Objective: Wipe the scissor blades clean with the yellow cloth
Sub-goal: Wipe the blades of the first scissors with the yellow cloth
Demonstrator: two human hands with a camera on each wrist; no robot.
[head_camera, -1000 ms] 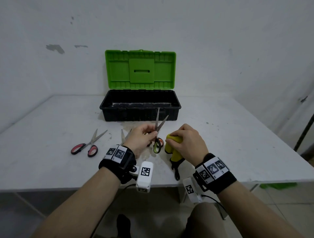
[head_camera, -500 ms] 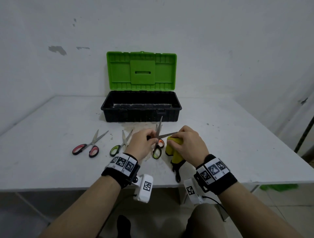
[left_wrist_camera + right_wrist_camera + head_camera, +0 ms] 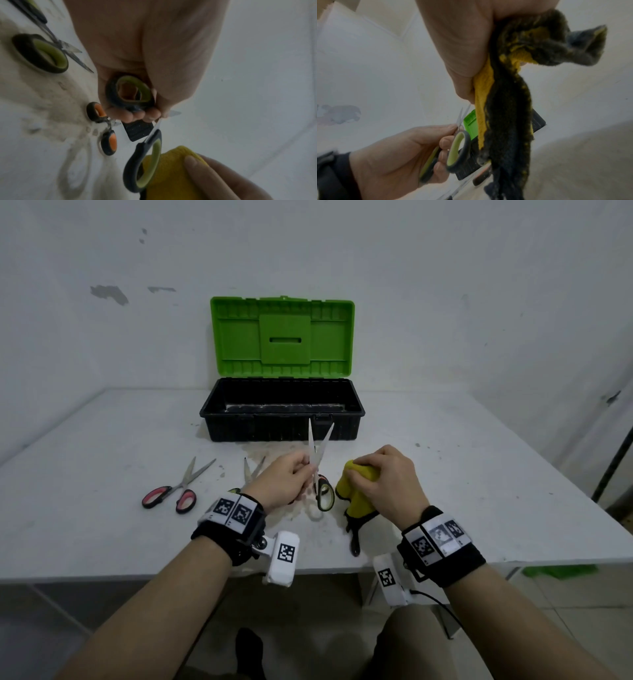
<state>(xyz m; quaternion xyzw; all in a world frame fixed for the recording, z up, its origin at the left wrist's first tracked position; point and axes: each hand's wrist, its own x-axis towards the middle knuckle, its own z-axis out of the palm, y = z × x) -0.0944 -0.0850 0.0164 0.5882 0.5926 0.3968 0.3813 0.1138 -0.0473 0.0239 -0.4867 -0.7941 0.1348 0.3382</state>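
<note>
My left hand (image 3: 301, 474) grips a pair of green-handled scissors (image 3: 317, 450) by one handle loop and the pivot. The blades are slightly spread and point up and away. The other loop (image 3: 145, 166) hangs free beside the cloth. My right hand (image 3: 373, 474) grips the bunched yellow cloth (image 3: 356, 487) just right of the scissors, and the cloth stands apart from the blades. The cloth's dark grey side (image 3: 505, 121) hangs below the fist. In the right wrist view the left hand (image 3: 443, 142) holds the scissors (image 3: 458, 148) beside the cloth.
An open black toolbox (image 3: 282, 412) with a raised green lid (image 3: 282, 337) stands behind the hands. Red-handled scissors (image 3: 178, 491) and another green-handled pair (image 3: 253, 470) lie at the left. Orange-handled scissors (image 3: 106, 129) lie under the left hand. The table's front edge (image 3: 137, 573) is near.
Half a second ago one blade was swung out wide towards the cloth. Now the blades are closer together and point up, away from the cloth. The right hand has barely moved.
</note>
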